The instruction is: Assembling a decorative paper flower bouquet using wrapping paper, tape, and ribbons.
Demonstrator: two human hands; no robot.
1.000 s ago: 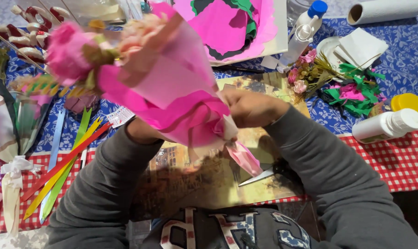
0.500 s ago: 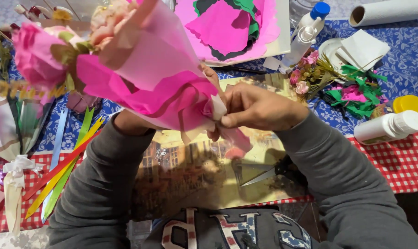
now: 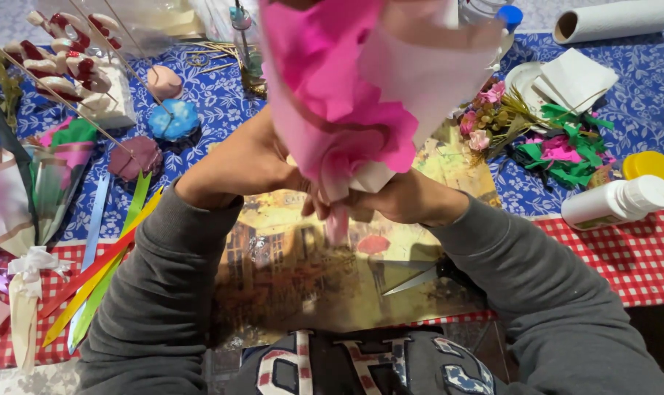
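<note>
I hold a paper-wrapped bouquet (image 3: 361, 95) upright in front of me, wrapped in pink and pale pink tissue; its top is cut off by the frame's upper edge. My left hand (image 3: 240, 164) grips the narrow lower part of the wrap from the left. My right hand (image 3: 409, 197) clasps the same gathered base from the right. The wrap's pink tail (image 3: 337, 223) hangs below my fingers. Under my hands lies a glossy picture sheet (image 3: 295, 278) in yellow and brown tones.
Scissors (image 3: 419, 278) lie on the sheet near my right forearm. A white bottle (image 3: 617, 203) and yellow lid (image 3: 652, 167) sit at right, near green and pink paper scraps (image 3: 562, 146). Coloured ribbons (image 3: 105, 263), another wrapped bouquet (image 3: 32, 183) and a paper roll (image 3: 613, 18) surround the workspace.
The bouquet has swung from lying tilted to the left to standing upright and closer to the camera. Both hands stayed on its base and moved toward the middle.
</note>
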